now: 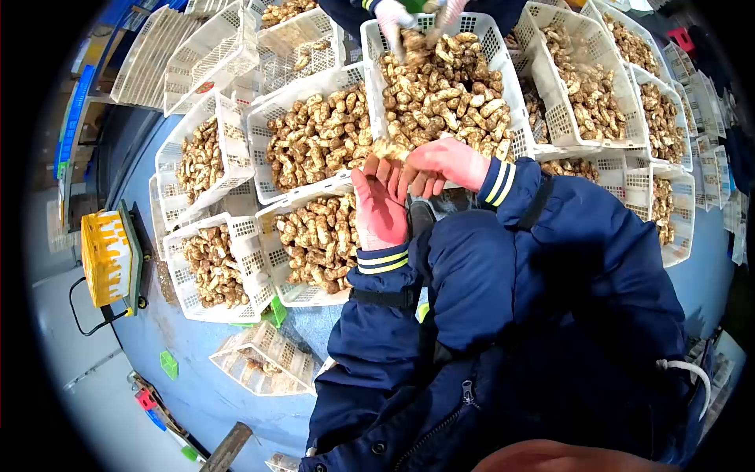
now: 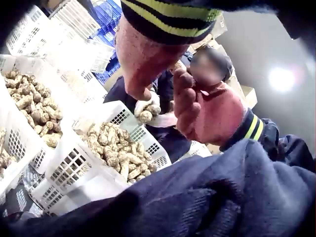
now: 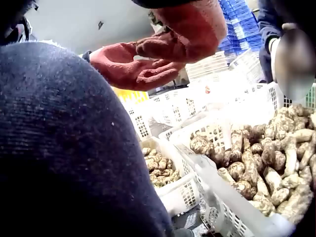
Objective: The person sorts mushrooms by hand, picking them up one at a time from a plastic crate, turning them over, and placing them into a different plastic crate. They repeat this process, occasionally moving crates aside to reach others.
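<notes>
Both hands meet just over the near rim of a white crate of mushrooms [image 1: 448,102]. My left hand [image 1: 381,208] lies palm up with its fingers extended, below the fingers of the other hand. From the right comes my right hand [image 1: 450,164], its fingers bent and pinching a pale brown mushroom [image 1: 391,149] that is partly hidden. In the right wrist view the right hand [image 3: 192,34] is above the left hand [image 3: 131,66]. The left wrist view shows the right hand's curled fingers [image 2: 185,101] facing the left hand [image 2: 148,59].
More white crates of mushrooms [image 1: 318,141] surround my knees on both sides. Across the middle crate, another person's hands [image 1: 393,20] handle mushrooms. A tipped crate [image 1: 263,360] lies on the blue floor, and a yellow-and-white box [image 1: 106,258] sits on a cart at left.
</notes>
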`<action>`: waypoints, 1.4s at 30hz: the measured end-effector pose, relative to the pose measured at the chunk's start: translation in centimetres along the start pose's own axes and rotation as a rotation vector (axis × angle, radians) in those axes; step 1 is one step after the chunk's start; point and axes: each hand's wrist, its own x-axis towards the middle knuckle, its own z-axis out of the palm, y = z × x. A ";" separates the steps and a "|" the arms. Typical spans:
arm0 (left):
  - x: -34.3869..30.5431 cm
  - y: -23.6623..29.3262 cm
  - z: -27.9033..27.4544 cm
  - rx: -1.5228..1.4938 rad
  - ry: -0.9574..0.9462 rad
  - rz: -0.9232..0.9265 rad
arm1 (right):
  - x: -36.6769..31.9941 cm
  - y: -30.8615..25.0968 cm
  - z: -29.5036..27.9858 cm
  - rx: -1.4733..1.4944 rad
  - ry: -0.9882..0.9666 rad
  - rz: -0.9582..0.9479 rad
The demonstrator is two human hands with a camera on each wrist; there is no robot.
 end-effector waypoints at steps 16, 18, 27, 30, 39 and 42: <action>-0.4 0.0 -0.1 0.377 -0.014 0.067 | 0.4 2.4 -0.4 0.050 -0.185 -0.055; -0.7 0.2 0.7 0.357 0.057 0.081 | 0.2 1.7 -0.2 0.019 -0.138 0.020; -0.6 0.2 -2.9 0.239 -0.089 -0.082 | 0.2 0.9 -0.1 0.249 0.073 -0.013; -0.6 0.3 -3.7 0.215 -0.030 -0.124 | 0.7 1.4 -1.4 0.363 0.120 -0.027; -0.6 -0.7 -5.1 0.192 -0.153 -0.147 | 1.1 3.0 -3.6 0.569 -0.023 -0.202; -1.0 -1.3 -4.8 0.216 -0.173 -0.155 | 0.4 2.4 -3.5 0.469 0.014 -0.150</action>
